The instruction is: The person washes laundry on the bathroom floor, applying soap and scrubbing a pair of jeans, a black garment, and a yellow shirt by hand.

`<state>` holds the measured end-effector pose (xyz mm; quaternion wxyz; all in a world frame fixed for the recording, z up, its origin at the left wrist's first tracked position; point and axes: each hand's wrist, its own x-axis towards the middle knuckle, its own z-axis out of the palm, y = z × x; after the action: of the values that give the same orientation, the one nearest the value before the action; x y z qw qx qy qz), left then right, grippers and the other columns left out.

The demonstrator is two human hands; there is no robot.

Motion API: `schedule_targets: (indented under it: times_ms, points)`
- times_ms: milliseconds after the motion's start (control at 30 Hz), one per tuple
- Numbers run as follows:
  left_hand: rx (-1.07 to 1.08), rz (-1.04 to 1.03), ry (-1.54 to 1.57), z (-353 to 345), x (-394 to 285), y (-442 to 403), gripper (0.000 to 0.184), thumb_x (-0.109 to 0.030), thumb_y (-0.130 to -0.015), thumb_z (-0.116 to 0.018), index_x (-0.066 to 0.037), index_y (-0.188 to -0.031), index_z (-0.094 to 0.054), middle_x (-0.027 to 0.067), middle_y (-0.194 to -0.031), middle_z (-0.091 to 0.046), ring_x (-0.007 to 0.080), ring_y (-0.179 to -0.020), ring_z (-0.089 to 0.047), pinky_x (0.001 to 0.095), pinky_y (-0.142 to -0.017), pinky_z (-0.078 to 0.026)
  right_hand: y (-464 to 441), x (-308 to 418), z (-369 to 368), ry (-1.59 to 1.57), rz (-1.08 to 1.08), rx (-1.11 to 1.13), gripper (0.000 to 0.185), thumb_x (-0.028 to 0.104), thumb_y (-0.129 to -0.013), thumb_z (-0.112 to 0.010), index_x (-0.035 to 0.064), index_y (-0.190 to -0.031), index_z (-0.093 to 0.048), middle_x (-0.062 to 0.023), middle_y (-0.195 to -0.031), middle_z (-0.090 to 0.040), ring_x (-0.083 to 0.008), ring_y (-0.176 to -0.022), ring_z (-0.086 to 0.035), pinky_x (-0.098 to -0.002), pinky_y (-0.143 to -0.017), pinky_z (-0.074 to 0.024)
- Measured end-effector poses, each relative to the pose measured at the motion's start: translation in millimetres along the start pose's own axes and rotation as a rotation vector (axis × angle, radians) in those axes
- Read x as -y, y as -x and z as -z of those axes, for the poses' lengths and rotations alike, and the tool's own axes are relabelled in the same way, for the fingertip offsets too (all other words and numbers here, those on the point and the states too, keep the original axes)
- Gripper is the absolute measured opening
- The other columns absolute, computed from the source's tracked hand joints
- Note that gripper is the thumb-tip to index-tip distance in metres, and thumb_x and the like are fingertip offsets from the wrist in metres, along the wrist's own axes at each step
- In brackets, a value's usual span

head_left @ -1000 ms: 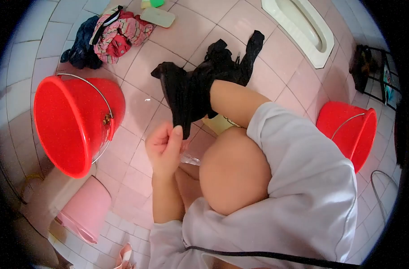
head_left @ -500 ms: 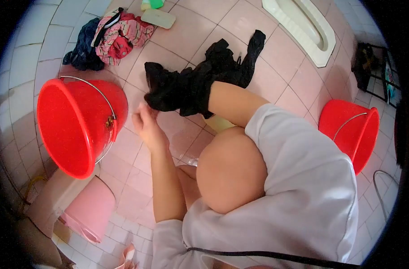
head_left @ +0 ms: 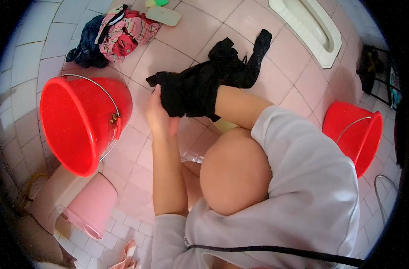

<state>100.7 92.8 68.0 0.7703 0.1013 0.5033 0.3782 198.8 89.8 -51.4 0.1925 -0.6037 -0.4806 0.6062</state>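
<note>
A black garment (head_left: 191,92) is pulled over my right forearm (head_left: 244,102), and the hand itself is hidden inside the cloth. My left hand (head_left: 159,110) grips the garment's left end, thumb on top and fingers curled underneath. From there the black cloth stretches up and right, with one narrow part (head_left: 259,49) reaching out above the pink tiles. Whether my right fingers are spread or closed cannot be seen.
A large red bucket (head_left: 119,96) with a wire handle stands at left, a pink bucket (head_left: 94,201) below it. Crumpled clothes (head_left: 123,36) lie at upper left beside a pale soap-like slab (head_left: 165,16). A squat toilet (head_left: 319,33) and second red bucket (head_left: 343,121) are at right.
My left hand has moved up and right onto the garment's end and closed on it. The cloth around my right arm looks more stretched and gathered. The view has shifted slightly.
</note>
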Motion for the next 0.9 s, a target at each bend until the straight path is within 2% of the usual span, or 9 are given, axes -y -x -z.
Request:
schedule_targets:
  times_ms: [167, 300, 367, 400, 567, 767, 833, 867, 900]
  points:
    - [0.085, -0.084, -0.312, -8, 13, 11, 0.027, -0.018, -0.088, -0.056, 0.001, -0.107, -0.056, 0.0110, -0.100, -0.062, 0.0230, -0.090, -0.061, 0.0344, -0.079, -0.050, 4, -5, 3, -0.005, -0.018, -0.007, 0.049, 0.031, -0.079, -0.057, 0.0067, -0.121, -0.052, -0.0112, -0.121, -0.055, -0.0242, -0.114, -0.048, -0.0347, -0.089, -0.0419]
    - [-0.112, -0.397, -0.496, 18, 22, -9, 0.045, -0.012, -0.077, -0.070, 0.003, -0.113, -0.049, 0.0129, -0.110, -0.056, 0.0220, -0.096, -0.057, 0.0318, -0.081, -0.047, 2, -1, 9, -0.006, -0.011, -0.015, 0.049, 0.031, -0.079, -0.057, 0.0068, -0.121, -0.052, -0.0111, -0.121, -0.055, -0.0241, -0.114, -0.048, -0.0347, -0.089, -0.0419]
    - [-0.252, -0.858, -1.422, 28, 21, 5, 0.066, -0.014, -0.065, -0.079, 0.004, -0.117, -0.043, 0.0152, -0.113, -0.051, 0.0243, -0.100, -0.053, 0.0335, -0.088, -0.044, -7, 11, 7, 0.004, 0.016, -0.025, 0.049, 0.031, -0.079, -0.057, 0.0068, -0.121, -0.052, -0.0111, -0.121, -0.055, -0.0241, -0.114, -0.048, -0.0347, -0.089, -0.0418]
    - [0.007, -0.589, -1.418, 13, 17, 22, 0.077, -0.015, -0.055, -0.082, 0.006, -0.116, -0.040, 0.0187, -0.109, -0.047, 0.0302, -0.102, -0.050, 0.0380, -0.093, -0.039, -14, 19, 8, 0.011, 0.033, -0.026, 0.049, 0.031, -0.079, -0.057, 0.0068, -0.122, -0.052, -0.0111, -0.121, -0.055, -0.0241, -0.114, -0.048, -0.0347, -0.089, -0.0418]
    - [-0.074, -1.012, -1.543, 13, 58, 12, 0.054, -0.004, -0.060, -0.072, 0.003, -0.108, -0.049, 0.0216, -0.105, -0.052, 0.0371, -0.098, -0.053, 0.0420, -0.085, -0.043, -43, 56, -2, 0.121, 0.080, 0.017, 0.049, 0.031, -0.079, -0.057, 0.0070, -0.122, -0.052, -0.0110, -0.121, -0.055, -0.0240, -0.114, -0.048, -0.0346, -0.089, -0.0418]
    - [-0.275, -0.409, -1.692, 129, -32, -66, 0.038, 0.005, -0.067, -0.047, 0.004, -0.105, -0.055, 0.0255, -0.100, -0.059, 0.0420, -0.085, -0.060, 0.0448, -0.071, -0.050, 4, 39, 6, 0.367, -0.028, 0.319, 0.049, 0.031, -0.079, -0.057, 0.0071, -0.122, -0.052, -0.0108, -0.121, -0.055, -0.0238, -0.115, -0.047, -0.0345, -0.089, -0.0417]
    - [-0.521, 0.040, -0.604, 156, -44, -61, 0.044, 0.006, -0.067, -0.044, 0.003, -0.110, -0.052, 0.0228, -0.105, -0.058, 0.0413, -0.091, -0.060, 0.0499, -0.075, -0.051, 27, 31, 37, 0.168, -0.141, 0.314, 0.050, 0.031, -0.079, -0.057, 0.0071, -0.122, -0.052, -0.0108, -0.121, -0.055, -0.0238, -0.115, -0.047, -0.0345, -0.089, -0.0417]
    - [-0.422, 0.063, -0.315, 176, -55, -50, 0.047, 0.003, -0.068, -0.044, 0.001, -0.115, -0.049, 0.0206, -0.109, -0.056, 0.0402, -0.097, -0.057, 0.0561, -0.079, -0.050, 28, 10, 60, -0.124, -0.184, 0.390, 0.050, 0.032, -0.078, -0.059, 0.0068, -0.121, -0.053, -0.0099, -0.120, -0.055, -0.0220, -0.115, -0.047, -0.0330, -0.090, -0.0411]
    - [-0.400, 0.143, -0.183, 192, -63, -40, 0.050, -0.001, -0.067, -0.046, 0.002, -0.118, -0.047, 0.0194, -0.112, -0.055, 0.0376, -0.104, -0.054, 0.0539, -0.088, -0.047, 65, 25, 85, -0.239, -0.277, 0.002, 0.047, 0.034, -0.079, -0.061, 0.0045, -0.115, -0.057, -0.0092, -0.116, -0.058, -0.0213, -0.107, -0.053, -0.0326, -0.087, -0.0437]
